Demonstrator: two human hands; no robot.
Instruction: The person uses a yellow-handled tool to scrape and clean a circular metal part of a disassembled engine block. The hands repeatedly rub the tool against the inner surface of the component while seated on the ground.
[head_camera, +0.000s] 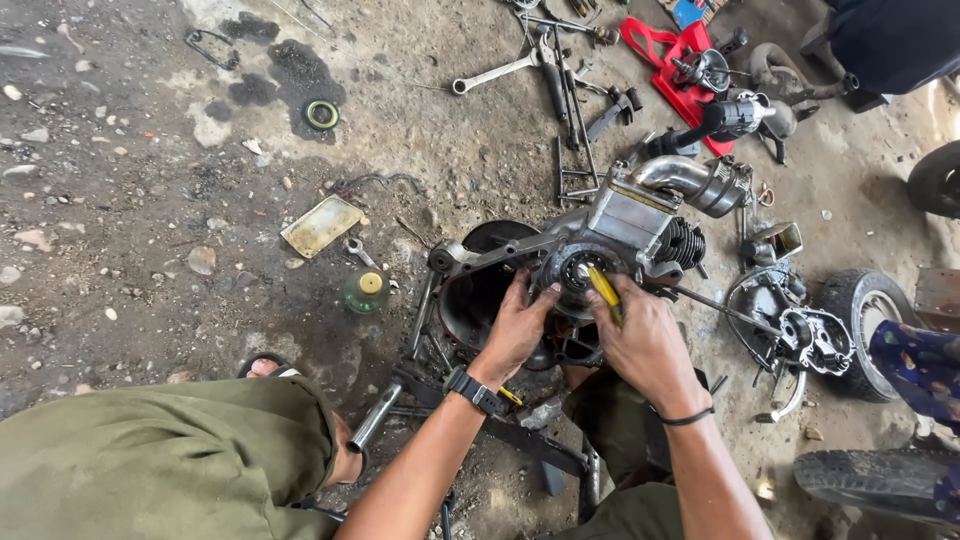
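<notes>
A small motorcycle engine (625, 225) with a silver cylinder and crankcase rests on a metal stand on the dirt floor. My left hand (515, 330) grips the lower left edge of its round crank opening (578, 272). My right hand (640, 335) holds a yellow-handled tool (604, 288), its tip pointing into that opening. A black watch sits on my left wrist, a black band on my right.
Spanners (497, 72) and other tools lie scattered at the top. A red tool tray (668, 55), a green-capped bottle (367, 289), a flat metal plate (321, 225), a small wheel (862, 305) and a tyre (875, 480) surround me. Another person's patterned sleeve (920, 365) shows at right.
</notes>
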